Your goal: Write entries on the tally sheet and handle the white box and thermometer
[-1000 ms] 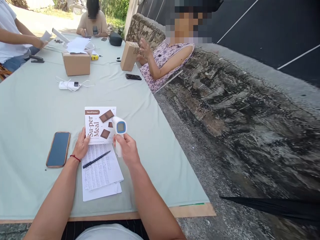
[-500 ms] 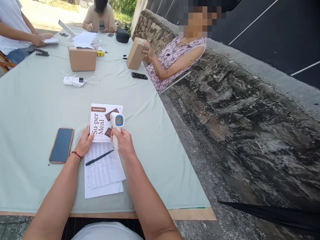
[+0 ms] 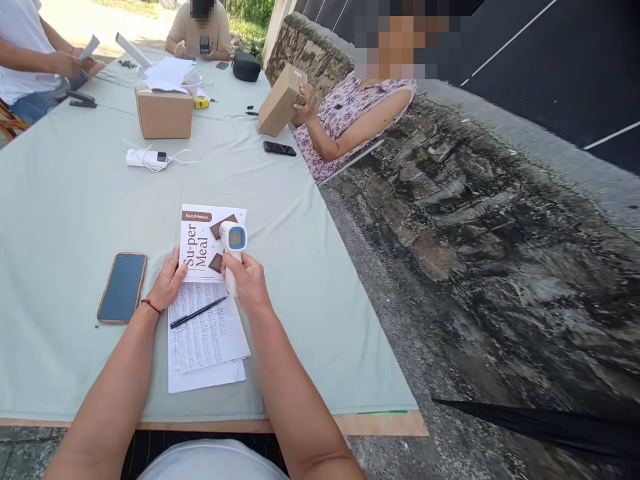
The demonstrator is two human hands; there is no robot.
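Where the right side of the open-air place closes, a dark wall (image 3: 525, 73) with thin pale lines stands above rough, stained stonework (image 3: 465, 247). Beside this stonework is the long desk (image 3: 75, 220), covered with a pale green cloth which has soft creases; at the near edge a strip of brown board (image 3: 380, 424) shows from under the cloth. Sunlight lies bright on the ground beyond the far end.

Around the desk sit three other people: one in a flowered top (image 3: 360, 117) at the right, one in a white top (image 3: 23, 60) at the left, and one in a beige top (image 3: 180, 30) at the far end. The first of them holds a tilted cardboard box (image 3: 280, 100). Another carton (image 3: 164, 115), with papers on top, stands farther left on the cloth.

Nearest to the wearer lie written sheets (image 3: 210, 347), and a white pack (image 3: 200, 220) with the words "Su-per Meal" covers their upper end; whether it rests on the desk, one cannot tell. The grip of the left hand (image 3: 167, 283) is closed on its lower left corner, the thumb in front. The grip of the right hand (image 3: 250, 280) is wrapped around the handle of a white thermometer (image 3: 234, 239), whose head is before the pack's right side. Left of the left hand lies a phone (image 3: 121, 288). A black pen (image 3: 198, 313) lies slantwise on the sheets.
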